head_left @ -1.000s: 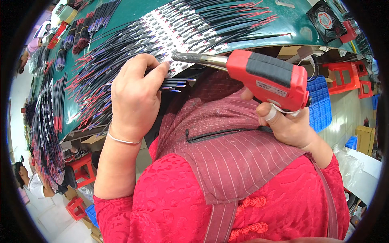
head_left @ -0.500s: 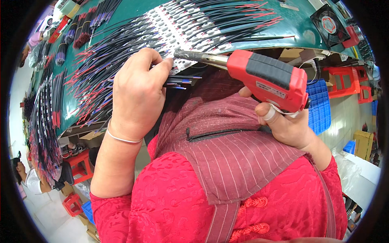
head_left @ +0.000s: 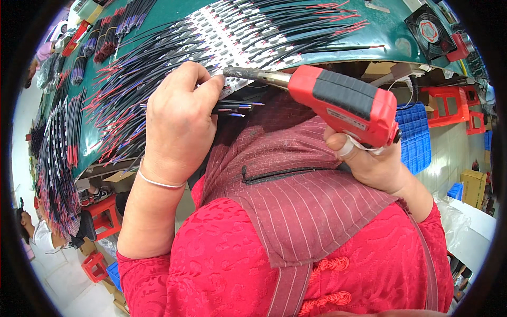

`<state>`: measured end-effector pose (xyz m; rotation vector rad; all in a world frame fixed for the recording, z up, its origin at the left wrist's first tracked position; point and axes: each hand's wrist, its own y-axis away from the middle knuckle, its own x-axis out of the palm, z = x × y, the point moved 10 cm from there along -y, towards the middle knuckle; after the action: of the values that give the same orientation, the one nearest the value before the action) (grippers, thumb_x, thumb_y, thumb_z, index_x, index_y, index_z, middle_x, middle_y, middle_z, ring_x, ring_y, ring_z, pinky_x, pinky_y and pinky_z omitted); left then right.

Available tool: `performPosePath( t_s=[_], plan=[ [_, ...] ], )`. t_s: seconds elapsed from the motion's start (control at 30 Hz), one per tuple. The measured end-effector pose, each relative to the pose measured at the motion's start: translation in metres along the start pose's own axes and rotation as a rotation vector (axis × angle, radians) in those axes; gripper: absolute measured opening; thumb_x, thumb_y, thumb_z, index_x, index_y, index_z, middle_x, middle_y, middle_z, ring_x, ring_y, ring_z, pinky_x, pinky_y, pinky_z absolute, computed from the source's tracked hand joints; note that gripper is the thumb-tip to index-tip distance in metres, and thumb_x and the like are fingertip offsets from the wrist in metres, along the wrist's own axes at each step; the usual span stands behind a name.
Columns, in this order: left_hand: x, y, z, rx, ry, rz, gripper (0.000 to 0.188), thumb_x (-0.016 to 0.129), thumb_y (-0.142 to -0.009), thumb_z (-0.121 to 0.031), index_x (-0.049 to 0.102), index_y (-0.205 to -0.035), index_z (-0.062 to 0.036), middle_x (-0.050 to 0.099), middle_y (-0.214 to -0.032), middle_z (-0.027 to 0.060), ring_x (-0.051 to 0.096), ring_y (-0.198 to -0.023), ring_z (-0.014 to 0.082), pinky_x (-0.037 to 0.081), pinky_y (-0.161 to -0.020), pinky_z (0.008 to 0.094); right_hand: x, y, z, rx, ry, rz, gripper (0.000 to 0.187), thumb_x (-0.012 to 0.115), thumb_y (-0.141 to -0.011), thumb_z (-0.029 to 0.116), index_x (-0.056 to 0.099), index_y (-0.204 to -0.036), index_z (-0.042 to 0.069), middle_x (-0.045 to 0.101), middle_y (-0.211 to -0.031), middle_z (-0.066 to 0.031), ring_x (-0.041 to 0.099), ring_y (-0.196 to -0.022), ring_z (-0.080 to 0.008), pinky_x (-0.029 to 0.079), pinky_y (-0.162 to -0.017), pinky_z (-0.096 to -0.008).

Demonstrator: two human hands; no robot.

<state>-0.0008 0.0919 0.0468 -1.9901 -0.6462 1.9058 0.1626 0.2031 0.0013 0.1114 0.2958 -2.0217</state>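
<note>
My right hand is wrapped around the grip of a red and black soldering gun, with white tape on one finger. The gun's dark tip points left and ends beside the fingertips of my left hand, at the near edge of a white circuit board panel. Closed in a pinch, my left hand holds a bundle of black wires whose ends stick out below its fingers. Its fingertips hide the exact point of contact. Rows of black wires with red and blue ends spread from both sides of the panel.
On the green tabletop, a black fan stands at the far right. Bundled wires lie at the far left, and more wired strips hang over the left edge. Red stools and a blue crate are below.
The soldering gun and my right hand have shifted slightly left, bringing the tip closer to my left fingertips. My left hand has barely moved and keeps its hold on the wires.
</note>
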Motion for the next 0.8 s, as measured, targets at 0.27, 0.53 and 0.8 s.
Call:
performPosePath(
  t_s=[0.27, 0.53, 0.8],
  plan=[
    [0.000, 0.000, -0.001, -0.009, -0.015, 0.005, 0.018, 0.065, -0.071, 0.004, 0.070, -0.088, -0.0011, 0.059, -0.081, 0.0107, 0.061, -0.073, 0.0287, 0.050, -0.064, 0.0379, 0.002, -0.002, 0.015, -0.149, 0.106, 0.037, 0.039, 0.073, -0.086, -0.002, 0.060, -0.123, 0.000, 0.070, -0.105, -0.0080, 0.067, -0.096, -0.0127, 0.055, -0.083, -0.0268],
    [0.001, -0.001, 0.000, -0.020, -0.026, 0.039, 0.035, 0.069, -0.061, 0.010, 0.070, -0.094, -0.0028, 0.061, -0.086, 0.0094, 0.063, -0.076, 0.0279, 0.051, -0.066, 0.0373, -0.003, 0.000, 0.009, -0.013, -0.143, -0.011, 0.042, 0.069, -0.087, -0.006, 0.057, -0.127, 0.000, 0.068, -0.114, -0.0116, 0.066, -0.103, -0.0170, 0.055, -0.089, -0.0295],
    [-0.001, -0.003, -0.003, -0.011, -0.033, 0.026, 0.020, 0.065, -0.070, 0.003, 0.070, -0.089, -0.0016, 0.058, -0.081, 0.0110, 0.061, -0.074, 0.0292, 0.051, -0.065, 0.0384, -0.001, 0.002, 0.001, 0.064, -0.214, -0.013, 0.041, 0.068, -0.088, -0.005, 0.057, -0.127, 0.000, 0.068, -0.117, -0.0121, 0.066, -0.103, -0.0161, 0.054, -0.090, -0.0294]
  ],
)
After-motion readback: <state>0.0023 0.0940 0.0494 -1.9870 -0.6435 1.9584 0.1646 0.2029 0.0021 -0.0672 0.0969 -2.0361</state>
